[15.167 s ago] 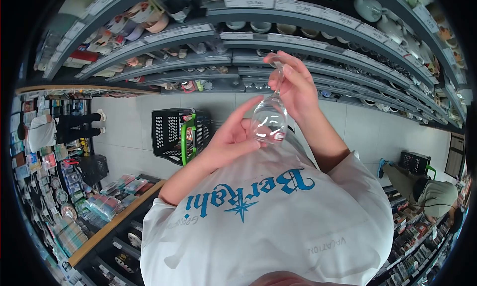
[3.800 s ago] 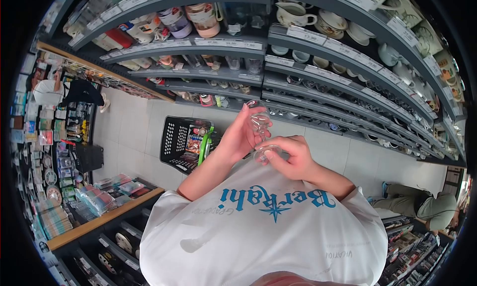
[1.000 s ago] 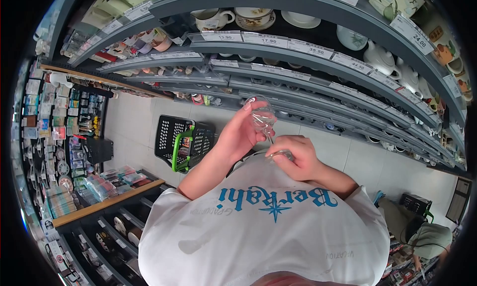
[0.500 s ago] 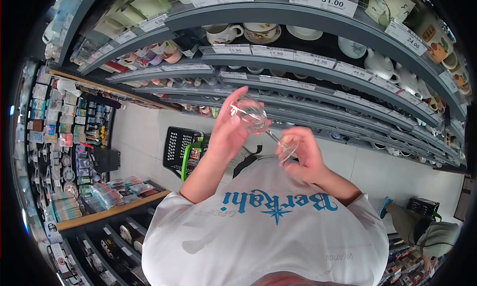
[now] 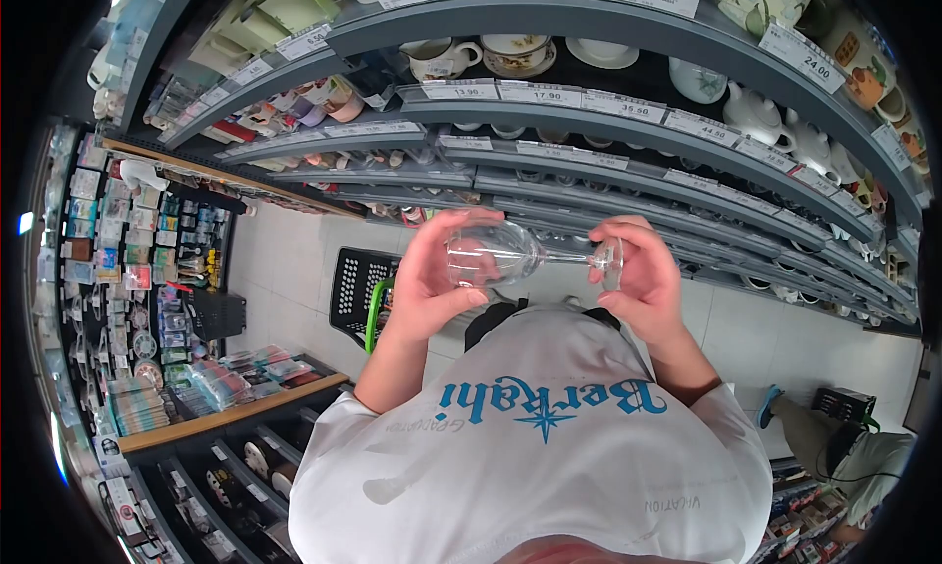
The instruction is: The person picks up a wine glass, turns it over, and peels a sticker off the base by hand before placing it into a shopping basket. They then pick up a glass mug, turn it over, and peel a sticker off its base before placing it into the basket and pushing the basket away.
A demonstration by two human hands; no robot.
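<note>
A clear stemmed wine glass lies sideways in the air between my hands, its bowl to the left and its foot to the right. My left hand is curved around the rim end of the bowl, thumb below and fingers above. At the other end, my right hand grips the round foot between thumb and fingers. Through the transparent bowl, parts of my left fingers show. Both hands are in front of my white shirt, near the shelf edges.
Shelves of crockery with price tags curve across the top, holding a creamer jug and a white teapot. A black shopping basket with a green handle stands lower left. Another person is at lower right.
The wine glass has turned from a slant to nearly level. My right hand has moved right and up with the foot, and my left hand has shifted down around the bowl's rim.
</note>
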